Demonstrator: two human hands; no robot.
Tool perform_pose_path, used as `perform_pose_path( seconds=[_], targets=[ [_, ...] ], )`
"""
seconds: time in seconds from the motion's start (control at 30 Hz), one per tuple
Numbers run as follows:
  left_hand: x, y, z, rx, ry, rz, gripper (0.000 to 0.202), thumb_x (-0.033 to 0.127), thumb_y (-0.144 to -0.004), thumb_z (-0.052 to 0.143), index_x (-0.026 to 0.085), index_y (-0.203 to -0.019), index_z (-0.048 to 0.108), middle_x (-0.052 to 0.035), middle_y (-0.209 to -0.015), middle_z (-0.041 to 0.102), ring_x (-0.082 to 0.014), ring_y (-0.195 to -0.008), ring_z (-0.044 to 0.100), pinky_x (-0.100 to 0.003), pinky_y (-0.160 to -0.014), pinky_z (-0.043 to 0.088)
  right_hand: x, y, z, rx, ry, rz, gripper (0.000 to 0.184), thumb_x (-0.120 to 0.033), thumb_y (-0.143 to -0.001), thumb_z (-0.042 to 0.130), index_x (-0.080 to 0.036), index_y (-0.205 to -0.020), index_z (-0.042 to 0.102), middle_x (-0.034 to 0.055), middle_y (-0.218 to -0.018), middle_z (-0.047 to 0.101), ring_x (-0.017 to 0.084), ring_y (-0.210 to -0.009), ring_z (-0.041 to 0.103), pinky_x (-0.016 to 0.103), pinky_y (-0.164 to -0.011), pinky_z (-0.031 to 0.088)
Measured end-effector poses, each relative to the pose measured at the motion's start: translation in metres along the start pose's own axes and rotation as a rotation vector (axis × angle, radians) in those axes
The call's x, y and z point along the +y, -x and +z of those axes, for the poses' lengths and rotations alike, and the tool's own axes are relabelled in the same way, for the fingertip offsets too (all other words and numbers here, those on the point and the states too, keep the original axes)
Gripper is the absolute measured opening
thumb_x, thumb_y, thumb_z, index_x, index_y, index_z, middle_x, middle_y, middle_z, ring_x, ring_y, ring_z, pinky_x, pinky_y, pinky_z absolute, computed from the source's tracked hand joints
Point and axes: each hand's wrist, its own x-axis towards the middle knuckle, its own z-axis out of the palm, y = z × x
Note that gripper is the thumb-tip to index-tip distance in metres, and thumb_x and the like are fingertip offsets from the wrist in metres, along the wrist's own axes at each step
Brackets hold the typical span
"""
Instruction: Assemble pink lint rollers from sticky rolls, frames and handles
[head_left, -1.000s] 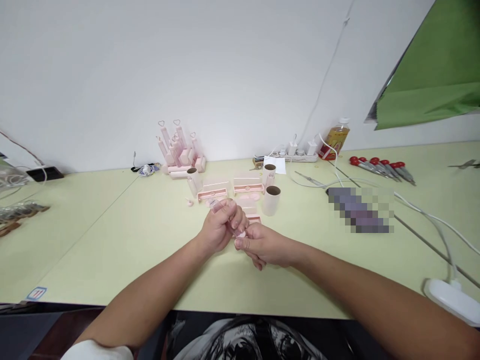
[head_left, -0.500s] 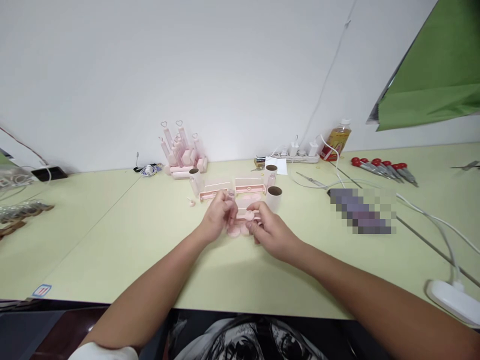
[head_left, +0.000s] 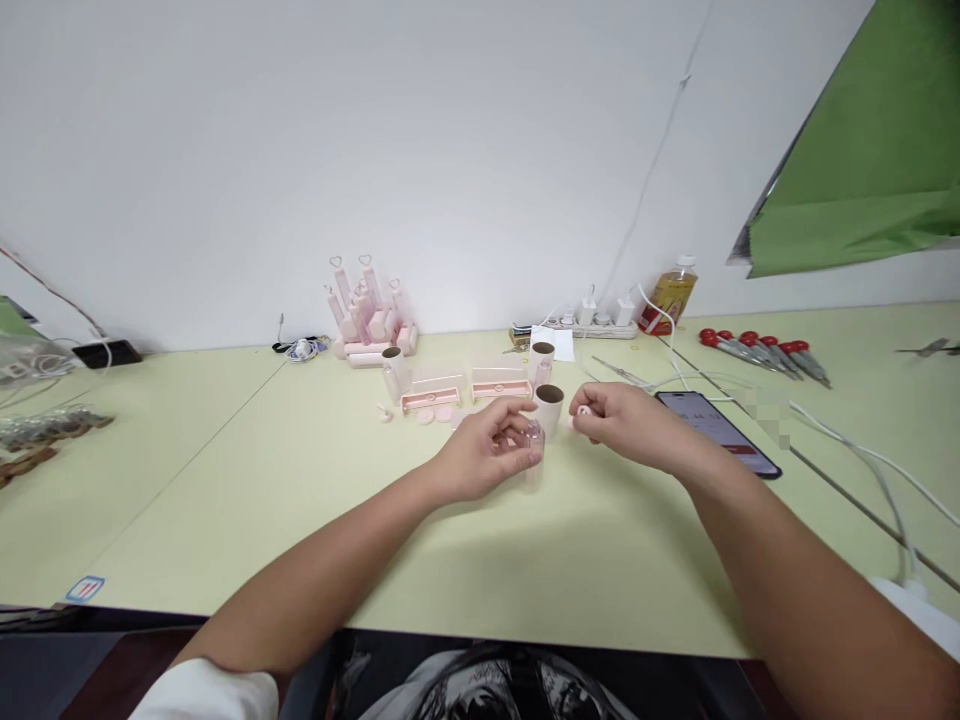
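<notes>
Two hands near mid-frame, each gripping a small part

Just below the centre of the frame, the left hand (head_left: 487,455) grasps a small transparent tube (head_left: 534,445) upright between thumb and fingers; whether its base touches the table (head_left: 450,570) cannot be told. To the right of it, apart from the tube, the right hand (head_left: 626,425) pinches a small pale piece (head_left: 584,412) between its thumb and curled fingers, which partly hide it.

Between the hands, slightly higher in the frame, stands a whitish cylinder (head_left: 550,416) with a brown rim. Two open pink trays, a left one (head_left: 430,401) and a right one (head_left: 500,391), lie side by side near the centre, and pink discs (head_left: 435,414) lie just below the left one. A cluster of pink parts (head_left: 371,325) is piled against the wall, left of centre. At right, a phone (head_left: 720,435) lies partly behind the right forearm, with red-tipped tools (head_left: 765,353) above it in the frame. A drink bottle (head_left: 669,297) stands by the wall, upper right.
</notes>
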Motion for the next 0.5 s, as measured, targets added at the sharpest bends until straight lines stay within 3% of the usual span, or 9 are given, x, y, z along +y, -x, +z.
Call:
perform_pose_path(
  seconds=[0.2,0.33,0.5],
  targets=[
    [0.000,-0.035,0.007,0.076,-0.343,-0.052,0.043,0.024,-0.080,0.062,0.023,-0.121,0.049,-0.0020,-0.101,0.064,-0.0133,-0.085,0.061,-0.028,-0.077,0.047,0.016,-0.019,0.023,-0.260,0.112,0.128,0.007,-0.017,-0.067,0.059,-0.019,-0.068,0.053,0.0021,-0.061,0.063,0.014,-0.050,0.054,0.025,-0.048,0.032],
    [-0.006,-0.041,0.012,0.059,-0.522,-0.114,0.045,0.029,-0.079,0.063,0.025,-0.121,0.046,-0.0001,-0.099,0.065,-0.0158,-0.086,0.061,-0.029,-0.073,0.046,0.025,-0.026,0.036,-0.269,0.066,0.134,0.009,-0.021,-0.067,0.061,-0.020,-0.068,0.051,0.0015,-0.057,0.062,0.014,-0.050,0.055,0.024,-0.047,0.033],
    [-0.014,-0.037,0.015,0.068,-0.544,-0.140,0.050,0.033,-0.080,0.063,0.027,-0.125,0.042,-0.0010,-0.103,0.064,-0.0153,-0.084,0.061,-0.028,-0.072,0.046,0.029,-0.028,0.039,-0.318,-0.008,0.134,0.014,-0.024,-0.067,0.063,-0.020,-0.073,0.050,-0.0003,-0.056,0.061,0.014,-0.050,0.055,0.023,-0.046,0.034]
  ],
)
